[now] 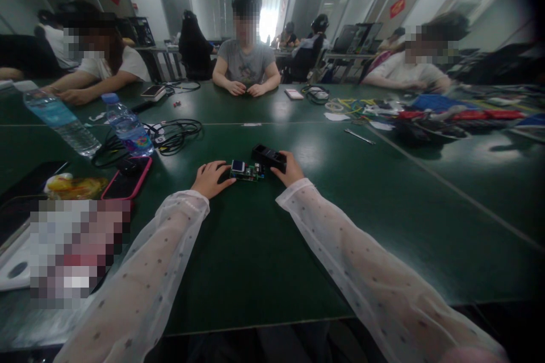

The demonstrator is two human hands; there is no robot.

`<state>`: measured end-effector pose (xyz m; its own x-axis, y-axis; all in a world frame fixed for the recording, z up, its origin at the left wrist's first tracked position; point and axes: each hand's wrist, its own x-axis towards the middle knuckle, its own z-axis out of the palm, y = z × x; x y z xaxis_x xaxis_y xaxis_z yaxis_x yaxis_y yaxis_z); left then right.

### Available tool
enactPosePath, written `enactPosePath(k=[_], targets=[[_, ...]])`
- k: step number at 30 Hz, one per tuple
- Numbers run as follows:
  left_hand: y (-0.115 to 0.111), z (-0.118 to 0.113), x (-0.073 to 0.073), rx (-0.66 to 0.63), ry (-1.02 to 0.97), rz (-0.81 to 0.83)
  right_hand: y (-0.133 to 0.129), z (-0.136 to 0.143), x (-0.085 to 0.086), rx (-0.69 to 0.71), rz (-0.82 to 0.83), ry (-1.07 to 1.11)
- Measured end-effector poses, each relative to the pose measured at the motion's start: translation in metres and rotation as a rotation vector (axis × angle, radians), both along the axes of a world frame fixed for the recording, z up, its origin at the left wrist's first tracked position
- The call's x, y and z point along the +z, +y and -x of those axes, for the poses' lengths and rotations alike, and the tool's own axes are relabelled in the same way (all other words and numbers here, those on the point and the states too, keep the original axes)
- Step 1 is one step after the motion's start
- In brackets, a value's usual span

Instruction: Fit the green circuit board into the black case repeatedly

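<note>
A small green circuit board (247, 171) with a square dark screen lies on the green table (255, 261) in front of me. At its left end is my left hand (212, 180), its thumb and fingers spread around the board's edge. My right hand (290, 169) grips the right end of a black rectangular case (267, 155), thumb on the near side and fingers on the far side. The case sits just behind and to the right of the board, its left end close to it. Sheer dotted white sleeves cover both my arms.
Two water bottles (128, 127), coiled black cables (181, 133) and a pink-edged phone (128, 178) are at the left. A wrench (360, 136) and piled cables and tools (451, 116) lie at the right. Several people sit across the table.
</note>
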<state>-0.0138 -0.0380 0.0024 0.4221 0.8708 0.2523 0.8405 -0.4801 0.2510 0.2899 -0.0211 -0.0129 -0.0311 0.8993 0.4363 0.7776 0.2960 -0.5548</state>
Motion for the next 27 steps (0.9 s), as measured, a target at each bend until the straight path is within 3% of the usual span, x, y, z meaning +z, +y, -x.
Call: enactPosePath(k=[8,14,17,22,27], targets=[[-0.001,0.0,0.001,0.002,0.005,0.006,-0.002,0.001,0.004,-0.023,0.015,0.073],[-0.001,0.0,0.002,0.0,0.009,0.013,-0.011,0.012,0.014,0.002,-0.181,0.276],[-0.001,0.0,0.001,-0.006,0.005,0.003,-0.025,0.027,0.022,0.035,-0.241,0.246],[-0.002,-0.002,0.0,0.017,-0.015,-0.021,-0.042,0.046,0.03,0.179,-0.145,0.118],[-0.002,-0.001,0.0,0.014,-0.01,-0.02,-0.04,0.046,0.028,0.253,-0.086,0.136]])
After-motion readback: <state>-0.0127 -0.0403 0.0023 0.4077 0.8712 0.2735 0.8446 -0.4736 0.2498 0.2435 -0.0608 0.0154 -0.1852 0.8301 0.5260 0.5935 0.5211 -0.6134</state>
